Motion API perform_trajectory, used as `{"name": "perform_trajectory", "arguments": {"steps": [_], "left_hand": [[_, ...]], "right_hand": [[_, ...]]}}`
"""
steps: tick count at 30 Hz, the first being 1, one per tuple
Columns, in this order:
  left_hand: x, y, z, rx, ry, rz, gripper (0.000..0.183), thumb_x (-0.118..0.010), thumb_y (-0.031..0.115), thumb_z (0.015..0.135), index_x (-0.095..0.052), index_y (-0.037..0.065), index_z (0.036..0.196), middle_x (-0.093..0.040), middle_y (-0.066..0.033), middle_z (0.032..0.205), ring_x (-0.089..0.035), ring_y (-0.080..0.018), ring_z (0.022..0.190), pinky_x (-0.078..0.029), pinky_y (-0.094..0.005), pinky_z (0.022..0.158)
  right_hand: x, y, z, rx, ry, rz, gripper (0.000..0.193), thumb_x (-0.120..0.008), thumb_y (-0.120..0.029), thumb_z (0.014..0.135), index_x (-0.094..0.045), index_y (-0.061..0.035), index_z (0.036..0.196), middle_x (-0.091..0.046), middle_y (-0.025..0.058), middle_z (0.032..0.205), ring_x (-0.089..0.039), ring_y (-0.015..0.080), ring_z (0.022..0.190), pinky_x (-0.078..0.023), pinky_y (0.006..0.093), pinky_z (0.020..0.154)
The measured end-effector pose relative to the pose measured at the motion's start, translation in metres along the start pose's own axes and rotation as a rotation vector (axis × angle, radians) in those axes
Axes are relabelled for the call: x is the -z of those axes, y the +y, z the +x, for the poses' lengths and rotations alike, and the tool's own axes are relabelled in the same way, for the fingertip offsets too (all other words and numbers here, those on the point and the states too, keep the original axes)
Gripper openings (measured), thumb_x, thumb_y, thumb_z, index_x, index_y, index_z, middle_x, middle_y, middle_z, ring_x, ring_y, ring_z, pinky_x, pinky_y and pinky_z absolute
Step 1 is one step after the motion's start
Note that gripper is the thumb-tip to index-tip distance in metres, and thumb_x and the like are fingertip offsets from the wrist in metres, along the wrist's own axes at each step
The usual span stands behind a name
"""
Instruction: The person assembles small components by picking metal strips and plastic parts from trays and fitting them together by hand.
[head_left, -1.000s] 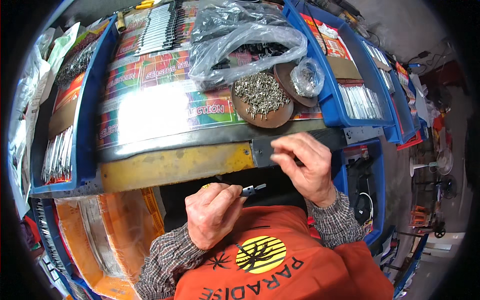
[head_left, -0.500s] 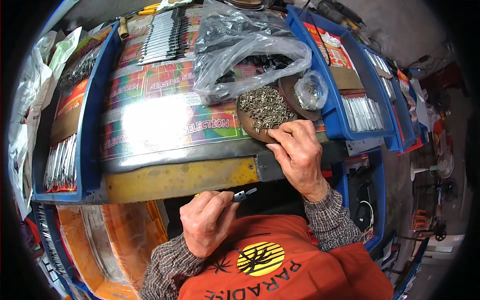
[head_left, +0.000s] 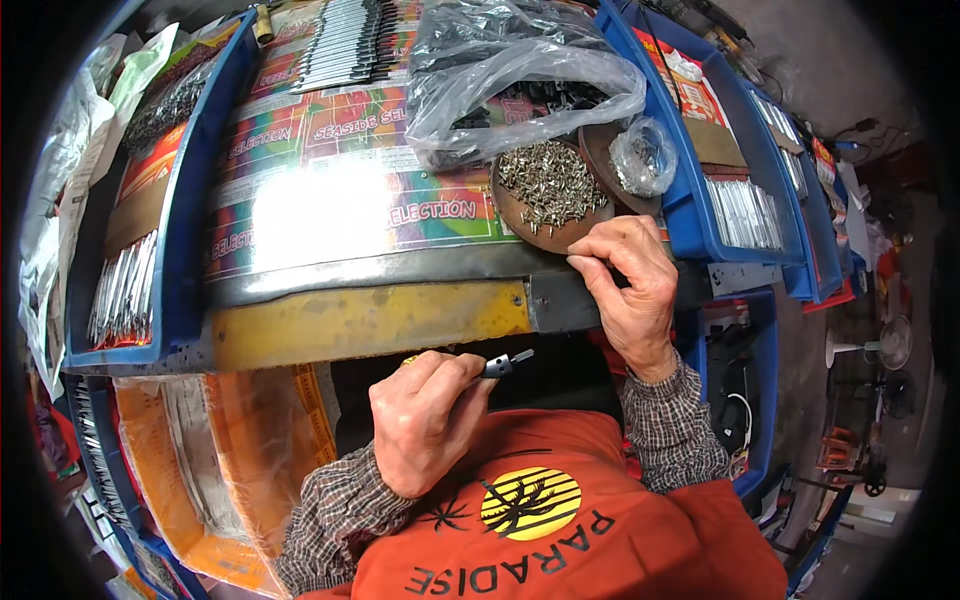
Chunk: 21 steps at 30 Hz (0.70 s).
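Note:
My left hand [head_left: 428, 420] is closed around a short grey-and-black metal piece [head_left: 508, 363], a silver tip sticking out toward the right. The rest of that piece is hidden in my fingers. At the near rim of a round brown dish [head_left: 545, 238], my right hand [head_left: 637, 285] has thumb and forefinger in a pinch. Whatever lies between those fingertips is too small to make out. Many small silver rivet-like pins [head_left: 550, 185] are heaped in the dish. Behind it lies an open clear plastic bag [head_left: 520, 140] with black parts [head_left: 560, 97] inside.
A second brown dish [head_left: 600, 150] bears a small clear bag [head_left: 643, 158]. Blue bins [head_left: 180, 270] with silver rods flank the bench, and more rods [head_left: 345, 45] lie in a row at the back. The bench's yellow front edge [head_left: 370, 325] runs before me.
My right hand has drawn back slightly from the pins to the right and nearer, still pinched. The left hand has risen a little with the metal piece, and the view has shifted.

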<state>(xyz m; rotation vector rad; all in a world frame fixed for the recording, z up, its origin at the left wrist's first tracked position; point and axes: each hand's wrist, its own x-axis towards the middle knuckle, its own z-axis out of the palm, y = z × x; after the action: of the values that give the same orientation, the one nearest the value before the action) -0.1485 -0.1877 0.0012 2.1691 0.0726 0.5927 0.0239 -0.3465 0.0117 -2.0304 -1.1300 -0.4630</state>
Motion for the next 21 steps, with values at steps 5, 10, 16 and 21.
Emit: {"name": "perform_trajectory", "arguments": {"steps": [5, 10, 16, 21], "left_hand": [[-0.001, 0.004, -0.003, 0.001, -0.004, 0.017, 0.019, -0.075, -0.003, 0.071, -0.065, 0.002, 0.086, -0.058, -0.0074, 0.068, -0.053, -0.0183, 0.053, -0.042, -0.0295, 0.048], [-0.002, 0.009, -0.005, -0.011, -0.018, 0.042, 0.019, -0.075, -0.002, 0.07, -0.065, 0.002, 0.086, -0.057, -0.0073, 0.068, -0.053, -0.0184, 0.053, -0.042, -0.0299, 0.048], [-0.004, 0.009, -0.008, -0.093, 0.001, 0.07, 0.023, -0.075, 0.0, 0.069, -0.063, 0.003, 0.088, -0.059, -0.0078, 0.072, -0.06, -0.024, 0.06, -0.047, -0.0334, 0.051], [-0.005, 0.009, -0.01, -0.139, 0.012, 0.138, 0.024, -0.075, 0.002, 0.068, -0.063, 0.004, 0.088, -0.059, -0.0073, 0.073, -0.06, -0.0234, 0.06, -0.048, -0.0334, 0.051]], "right_hand": [[0.006, -0.029, -0.012, 0.014, -0.104, 0.229, 0.013, -0.073, 0.0, 0.07, -0.066, -0.0026, 0.08, -0.062, 0.0071, 0.08, -0.059, 0.0243, 0.078, -0.047, 0.0345, 0.071], [0.0, -0.047, -0.027, -0.017, -0.206, 0.426, 0.014, -0.074, -0.002, 0.071, -0.066, -0.0035, 0.083, -0.061, 0.0069, 0.081, -0.058, 0.0244, 0.077, -0.047, 0.0354, 0.069], [0.0, -0.053, -0.032, -0.032, -0.242, 0.449, 0.015, -0.074, -0.002, 0.071, -0.066, -0.0034, 0.084, -0.06, 0.0072, 0.082, -0.059, 0.0257, 0.076, -0.047, 0.0354, 0.068], [-0.001, -0.054, -0.034, 0.017, -0.235, 0.394, 0.018, -0.074, 0.0, 0.07, -0.065, -0.0027, 0.085, -0.059, 0.0086, 0.083, -0.059, 0.0265, 0.075, -0.048, 0.0365, 0.066]]}}
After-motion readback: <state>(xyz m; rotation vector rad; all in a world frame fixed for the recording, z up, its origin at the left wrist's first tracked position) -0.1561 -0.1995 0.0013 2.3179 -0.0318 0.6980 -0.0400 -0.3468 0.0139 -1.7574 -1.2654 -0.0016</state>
